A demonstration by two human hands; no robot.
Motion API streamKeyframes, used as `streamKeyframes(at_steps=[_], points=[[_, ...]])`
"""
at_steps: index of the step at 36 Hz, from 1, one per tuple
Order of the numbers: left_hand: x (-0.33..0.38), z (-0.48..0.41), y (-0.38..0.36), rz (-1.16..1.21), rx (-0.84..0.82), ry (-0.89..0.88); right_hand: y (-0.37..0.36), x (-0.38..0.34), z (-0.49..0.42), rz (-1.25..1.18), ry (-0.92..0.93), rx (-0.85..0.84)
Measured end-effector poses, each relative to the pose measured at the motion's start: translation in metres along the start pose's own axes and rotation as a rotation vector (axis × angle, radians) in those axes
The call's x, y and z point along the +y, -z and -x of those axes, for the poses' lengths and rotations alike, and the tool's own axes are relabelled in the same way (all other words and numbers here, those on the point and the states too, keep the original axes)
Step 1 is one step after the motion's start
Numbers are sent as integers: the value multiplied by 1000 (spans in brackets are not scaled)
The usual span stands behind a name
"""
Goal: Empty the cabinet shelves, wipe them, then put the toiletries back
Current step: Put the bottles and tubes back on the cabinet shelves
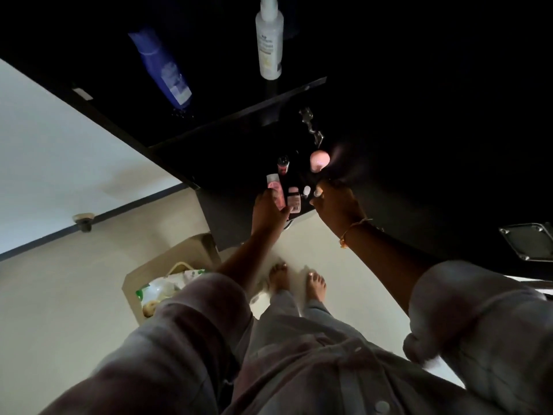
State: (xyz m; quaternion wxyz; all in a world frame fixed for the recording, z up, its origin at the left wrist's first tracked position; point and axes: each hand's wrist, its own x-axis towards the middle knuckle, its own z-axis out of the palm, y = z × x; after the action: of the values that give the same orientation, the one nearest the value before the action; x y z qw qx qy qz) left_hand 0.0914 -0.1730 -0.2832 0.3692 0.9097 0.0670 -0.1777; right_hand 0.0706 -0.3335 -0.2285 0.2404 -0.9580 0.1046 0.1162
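The dark cabinet (pixel 227 121) fills the upper half of the head view. On its upper shelf stand a blue bottle (pixel 163 67) and a white spray bottle (pixel 269 40). On the lower shelf my left hand (pixel 267 212) grips a pink tube (pixel 275 190). Beside it stand a small pink-labelled bottle (pixel 294 200), a dark bottle with a red label (pixel 283 166) and a round pink jar (pixel 319 160). My right hand (pixel 336 203), with a gold bracelet on the wrist, reaches in beside the jar. Its fingers are curled and blurred, and whether they hold anything is hidden.
A cardboard box (pixel 167 274) with bags and packets stands on the pale floor at my left. My bare feet (pixel 296 283) are in front of the cabinet. A metal hinge (pixel 312 124) sits on the inner wall. A metal plate (pixel 526 241) shows at far right.
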Motion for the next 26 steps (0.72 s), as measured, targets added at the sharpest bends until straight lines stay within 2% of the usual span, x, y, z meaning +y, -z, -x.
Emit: streamKeyframes(at_steps=[8, 16, 20, 26], points=[[2, -7, -22, -145, -7, -132, -15, -3, -13, 98, 108, 8], [8, -15, -44, -132, -12, -76, -20, -2, -22, 306, 151, -3], [17, -20, -45, -74, -6, -63, -25, 2, -27, 337, 180, 15], [18, -26, -53, -163, 34, -32, -28, 4, -34, 350, 188, -32]])
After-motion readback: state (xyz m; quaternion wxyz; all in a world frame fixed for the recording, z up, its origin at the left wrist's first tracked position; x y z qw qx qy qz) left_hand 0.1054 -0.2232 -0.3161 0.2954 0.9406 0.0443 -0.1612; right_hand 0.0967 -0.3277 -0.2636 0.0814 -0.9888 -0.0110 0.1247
